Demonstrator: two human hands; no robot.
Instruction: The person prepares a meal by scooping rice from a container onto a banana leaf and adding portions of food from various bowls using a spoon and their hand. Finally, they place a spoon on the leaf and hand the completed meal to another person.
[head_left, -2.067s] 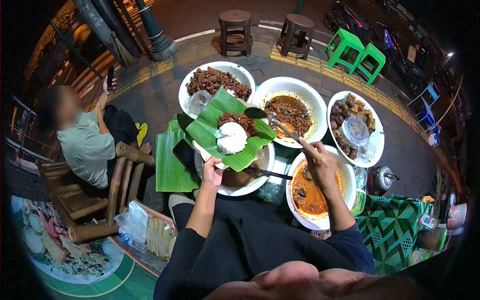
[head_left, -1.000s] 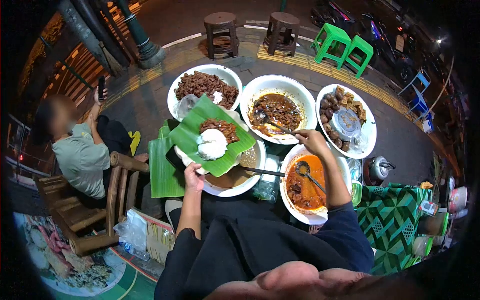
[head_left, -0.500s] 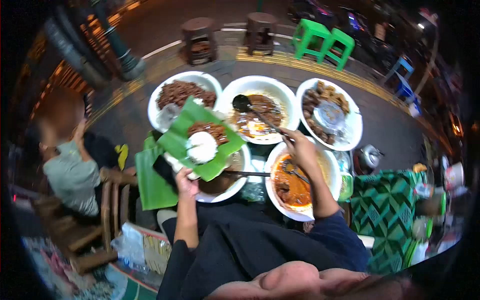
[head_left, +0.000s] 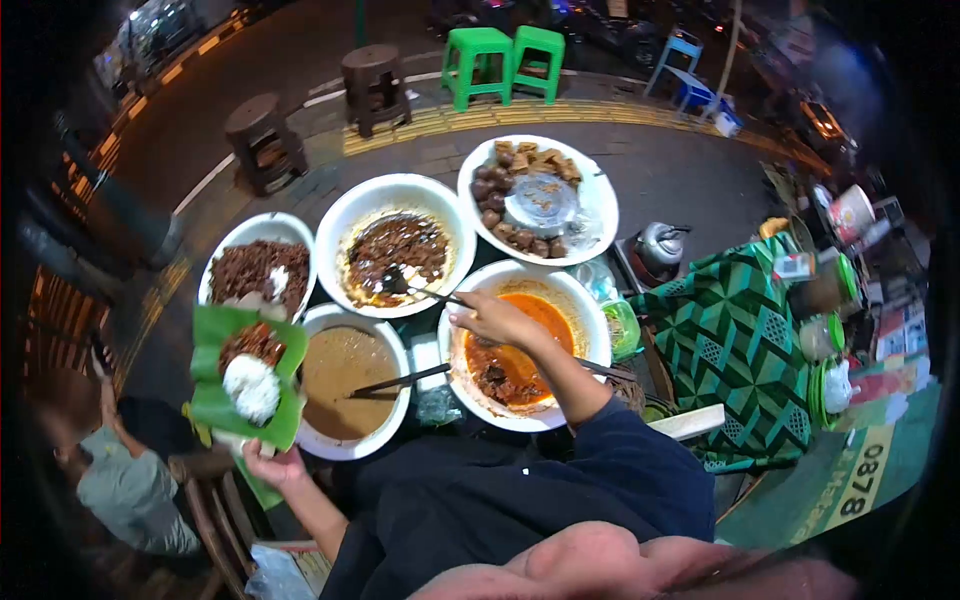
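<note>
On a green banana leaf (head_left: 213, 400) lie white rice (head_left: 251, 389) and dark reddish-brown food. My left hand (head_left: 275, 465) holds the leaf from below by its lower edge. My right hand (head_left: 487, 318) is closed round the handle of a dark ladle (head_left: 432, 295), whose bowl rests in the brown stew (head_left: 402, 250) of the middle white bowl (head_left: 338, 217). Under my right wrist is a bowl of orange sauce (head_left: 540, 305) with a utensil in it. Another dark handle (head_left: 400, 381) leans over the bowl of light brown gravy (head_left: 345, 365).
A bowl of shredded brown food (head_left: 262, 262) is at the left, one with eggs and tofu (head_left: 545, 165) at the back. A person (head_left: 135, 490) sits at far left. Stools (head_left: 478, 60) stand beyond; a kettle (head_left: 660, 243) and patterned green cloth (head_left: 735, 350) are at right.
The view has turned to the right. My left hand has moved left with the leaf, away from above the gravy bowl. My right hand still holds the ladle, its bowl now lower in the stew.
</note>
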